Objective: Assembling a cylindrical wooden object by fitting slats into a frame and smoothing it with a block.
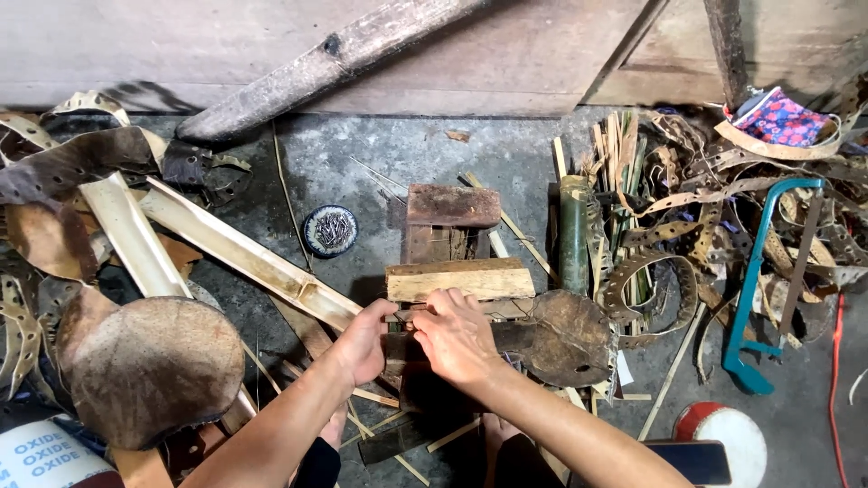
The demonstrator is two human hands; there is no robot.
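While both hands pinch a thin strip [411,314] | concrete floor [407,154] littered | plank wall [271,45] behind

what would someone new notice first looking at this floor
Most likely the two bare hands at the centre: the left hand and right hand pinch a thin dark strip against a pale wooden block. Next, the teal hacksaw lying in a tangle of curled brown strips on the right. On the left, long split bamboo pieces and a big rounded brown shell stand out.

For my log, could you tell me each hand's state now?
Left hand: closed, pinching a thin dark strip.
Right hand: fingers curled on the same strip.
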